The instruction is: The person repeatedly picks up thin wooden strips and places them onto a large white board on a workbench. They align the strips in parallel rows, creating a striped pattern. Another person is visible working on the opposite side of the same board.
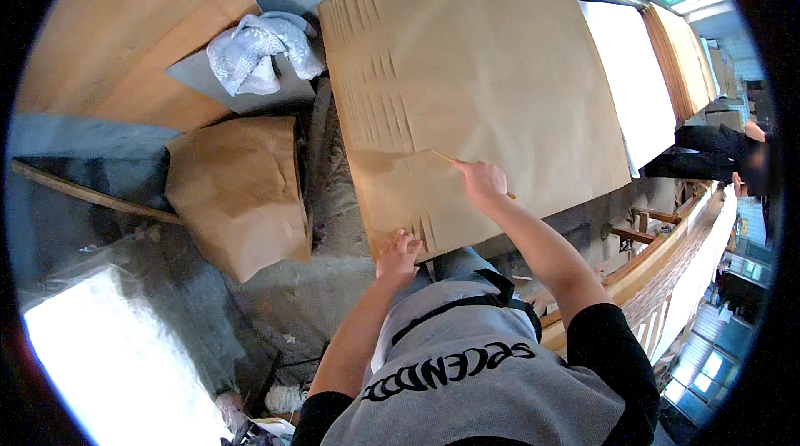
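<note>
A large stack of brown paper sheets (pixel 500 88) lies in front of me, its left edges fanned out in overlapping steps. My right hand (pixel 484 183) is closed around a thin wooden stick (pixel 444 156). The stick's far end points left over the top sheet, close to the fanned edges; whether it touches the paper I cannot tell. Near the stack's front left corner, my left hand (pixel 399 255) lies on the sheets with its fingers spread.
White sheets (pixel 633 79) and another brown stack (pixel 679 63) continue to the right. Left of the stack are a folded brown paper piece (pixel 237 188) and a crumpled white cloth (pixel 258 50). A wooden frame (pixel 667 250) stands right, near another person (pixel 708 150).
</note>
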`<state>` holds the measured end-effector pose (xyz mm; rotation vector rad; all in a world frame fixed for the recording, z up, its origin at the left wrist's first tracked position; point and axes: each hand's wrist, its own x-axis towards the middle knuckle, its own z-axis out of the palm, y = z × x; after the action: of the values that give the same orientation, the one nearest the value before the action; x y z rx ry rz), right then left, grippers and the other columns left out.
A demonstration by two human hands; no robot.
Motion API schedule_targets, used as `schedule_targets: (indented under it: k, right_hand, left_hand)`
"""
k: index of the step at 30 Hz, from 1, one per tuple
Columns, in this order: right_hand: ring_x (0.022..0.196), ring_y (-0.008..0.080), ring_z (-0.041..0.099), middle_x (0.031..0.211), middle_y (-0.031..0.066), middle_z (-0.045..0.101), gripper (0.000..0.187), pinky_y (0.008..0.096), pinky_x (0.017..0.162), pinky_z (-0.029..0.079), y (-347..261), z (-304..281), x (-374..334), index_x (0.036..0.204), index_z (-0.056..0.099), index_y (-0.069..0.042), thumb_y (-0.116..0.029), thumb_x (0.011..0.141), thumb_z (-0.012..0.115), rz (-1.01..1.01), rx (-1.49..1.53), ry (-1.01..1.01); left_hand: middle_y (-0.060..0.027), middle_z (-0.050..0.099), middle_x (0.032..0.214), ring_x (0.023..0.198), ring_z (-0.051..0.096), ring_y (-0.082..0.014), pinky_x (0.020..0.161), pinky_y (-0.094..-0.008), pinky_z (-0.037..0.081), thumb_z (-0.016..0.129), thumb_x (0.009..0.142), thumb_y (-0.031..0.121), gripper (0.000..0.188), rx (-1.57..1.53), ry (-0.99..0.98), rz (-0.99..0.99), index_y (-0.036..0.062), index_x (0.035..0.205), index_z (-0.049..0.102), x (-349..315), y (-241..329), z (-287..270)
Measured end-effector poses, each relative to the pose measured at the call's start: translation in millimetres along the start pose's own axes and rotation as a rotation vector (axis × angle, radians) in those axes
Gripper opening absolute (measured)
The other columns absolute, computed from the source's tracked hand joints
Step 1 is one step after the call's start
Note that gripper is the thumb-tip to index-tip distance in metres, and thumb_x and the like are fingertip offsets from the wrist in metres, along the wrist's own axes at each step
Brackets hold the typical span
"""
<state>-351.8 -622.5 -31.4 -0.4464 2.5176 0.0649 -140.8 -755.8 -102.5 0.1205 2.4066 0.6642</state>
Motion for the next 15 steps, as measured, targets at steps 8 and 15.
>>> schedule_targets:
  k: [8,15]
  right_hand:
    - [0.063,0.0259,0.059,0.07,0.011,0.059,0.035,0.039,0.055,0.047,19,35,-28,0.108,0.055,-0.03,-0.013,0.079,0.044,-0.16,0.026,0.244]
    - [0.065,0.0281,0.058,0.069,0.0117,0.058,0.032,0.0401,0.057,0.046,31,17,-43,0.104,0.058,-0.028,-0.013,0.078,0.045,-0.075,0.04,0.002]
  left_hand:
    - [-0.0055,0.025,0.133,0.125,0.022,-0.0273,0.098,-0.0389,0.029,0.057,0.074,0.022,0.052,-0.008,0.009,-0.033,0.0169,0.122,0.039,5,-3,14]
    - [-0.0067,0.027,0.133,0.125,0.023,-0.0265,0.097,-0.0377,0.03,0.058,0.073,0.021,0.052,-0.02,0.001,-0.042,0.0165,0.121,0.04,2,5,-6]
